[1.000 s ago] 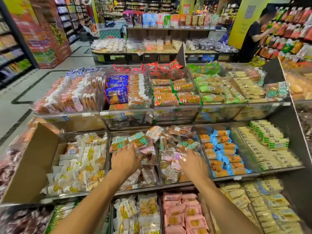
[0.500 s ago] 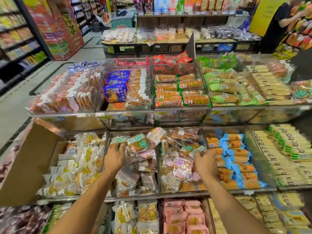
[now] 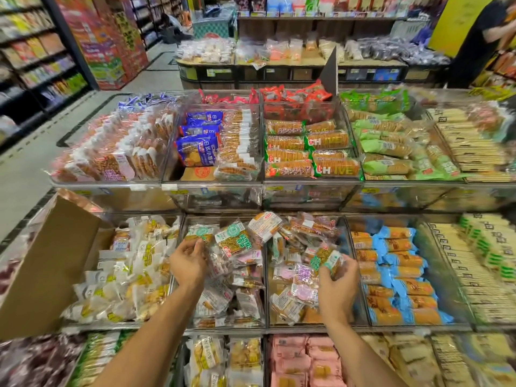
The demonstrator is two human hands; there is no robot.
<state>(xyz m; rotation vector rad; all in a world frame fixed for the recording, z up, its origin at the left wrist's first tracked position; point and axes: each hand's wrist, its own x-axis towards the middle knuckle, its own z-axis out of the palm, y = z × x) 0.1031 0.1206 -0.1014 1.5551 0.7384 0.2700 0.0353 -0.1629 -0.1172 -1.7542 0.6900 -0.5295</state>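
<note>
Two clear bins in the middle row of a shop display hold small wrapped snack packets. My left hand (image 3: 187,262) is over the left bin (image 3: 224,326) and pinches a green-labelled packet (image 3: 198,232) at its top left. My right hand (image 3: 336,286) is over the right bin (image 3: 310,326), its fingers curled round another green-labelled packet (image 3: 328,259). More green-labelled packets (image 3: 237,241) lie between my hands, piled with pink and purple ones.
A tilted cardboard box (image 3: 53,263) stands at the left beside a bin of white and yellow packets (image 3: 131,272). Blue and orange packets (image 3: 396,272) fill the bin on the right. An upper row holds biscuits (image 3: 312,148). A person (image 3: 485,37) stands at the far right.
Both hands went from resting on the piles to lifting packets: the left moved to the left bin's top corner, the right slid right and picked one up. The view tilted down.
</note>
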